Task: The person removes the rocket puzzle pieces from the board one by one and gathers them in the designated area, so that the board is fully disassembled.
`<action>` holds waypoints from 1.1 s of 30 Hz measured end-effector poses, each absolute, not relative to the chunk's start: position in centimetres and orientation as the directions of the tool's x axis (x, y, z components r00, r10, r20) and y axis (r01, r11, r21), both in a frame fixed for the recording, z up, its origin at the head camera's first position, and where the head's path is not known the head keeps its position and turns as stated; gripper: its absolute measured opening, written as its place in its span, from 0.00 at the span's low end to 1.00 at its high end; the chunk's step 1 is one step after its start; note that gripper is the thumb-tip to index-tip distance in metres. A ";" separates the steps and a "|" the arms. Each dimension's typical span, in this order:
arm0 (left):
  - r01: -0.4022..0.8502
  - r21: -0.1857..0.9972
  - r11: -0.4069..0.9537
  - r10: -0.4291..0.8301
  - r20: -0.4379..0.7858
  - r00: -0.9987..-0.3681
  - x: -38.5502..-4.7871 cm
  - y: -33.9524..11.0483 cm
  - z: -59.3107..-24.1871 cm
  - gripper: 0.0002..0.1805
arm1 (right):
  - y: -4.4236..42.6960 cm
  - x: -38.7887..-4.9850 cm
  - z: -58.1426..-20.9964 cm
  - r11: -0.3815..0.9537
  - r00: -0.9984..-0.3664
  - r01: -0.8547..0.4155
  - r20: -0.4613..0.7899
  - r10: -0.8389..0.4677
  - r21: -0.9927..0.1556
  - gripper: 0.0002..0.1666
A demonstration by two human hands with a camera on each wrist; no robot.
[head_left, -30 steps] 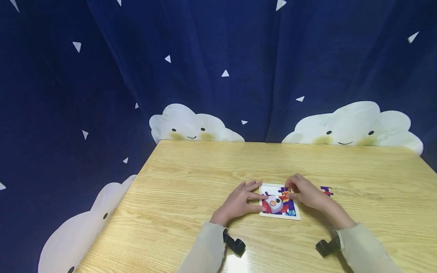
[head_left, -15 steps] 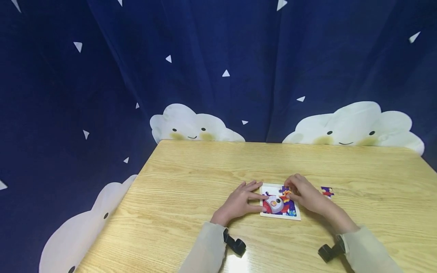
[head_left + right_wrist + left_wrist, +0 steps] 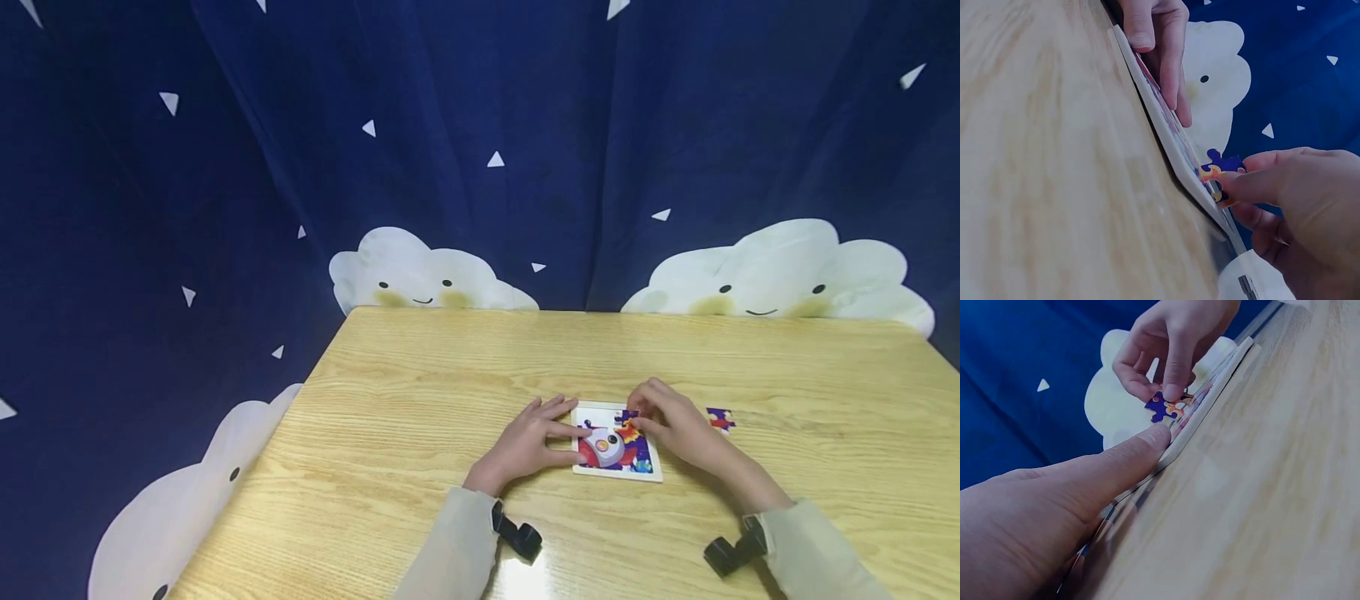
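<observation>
A small framed jigsaw puzzle (image 3: 617, 476) with a white-faced cartoon character lies on the wooden table. Its upper left part shows bare white backing. My left hand (image 3: 521, 448) rests on the puzzle's left side, fingers stretched and spread over the frame and picture. Between thumb and fingers my right hand (image 3: 678, 427) pinches a purple and orange puzzle piece (image 3: 1225, 164), tilted up at the puzzle's upper right. The same puzzle piece (image 3: 1161, 410) shows in the left wrist view, just beyond the left thumb. My right fingertips partly cover it.
Purple and red puzzle pieces (image 3: 722, 420) lie on the table to the right of the right hand; how many cannot be told. The wooden table (image 3: 420, 383) reaches back to a dark blue curtain (image 3: 450, 125) with white clouds and triangles.
The right hand has lifted or tilted the purple and orange piece slightly at the puzzle's upper right. The left hand stays in place.
</observation>
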State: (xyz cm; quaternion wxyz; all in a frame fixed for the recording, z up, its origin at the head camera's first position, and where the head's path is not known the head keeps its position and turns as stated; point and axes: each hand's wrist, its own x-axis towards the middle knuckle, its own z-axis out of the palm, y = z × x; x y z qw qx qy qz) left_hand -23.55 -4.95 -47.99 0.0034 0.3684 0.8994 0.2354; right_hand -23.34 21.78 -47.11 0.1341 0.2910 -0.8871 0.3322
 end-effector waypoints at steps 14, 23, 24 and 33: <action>0.658 0.419 0.626 0.660 0.164 -0.733 -23.5 -4.8 -48.0 0.23 | 22.3 -23.5 -47.3 0.572 -0.839 -0.543 0.382 -0.387 -0.614 0.11; 0.666 0.405 0.626 0.668 0.161 -0.726 -23.5 -4.8 -47.8 0.23 | 22.3 -23.5 -47.2 0.562 -0.828 -0.561 0.392 -0.401 -0.608 0.11; 0.669 0.401 0.625 0.672 0.159 -0.723 -23.5 -4.7 -47.7 0.23 | 22.3 -23.5 -47.2 0.565 -0.829 -0.559 0.393 -0.399 -0.607 0.11; 0.666 0.356 0.655 0.684 0.095 -0.723 -22.6 -3.9 -46.4 0.21 | 22.3 -23.6 -47.2 0.569 -0.828 -0.561 0.400 -0.394 -0.601 0.11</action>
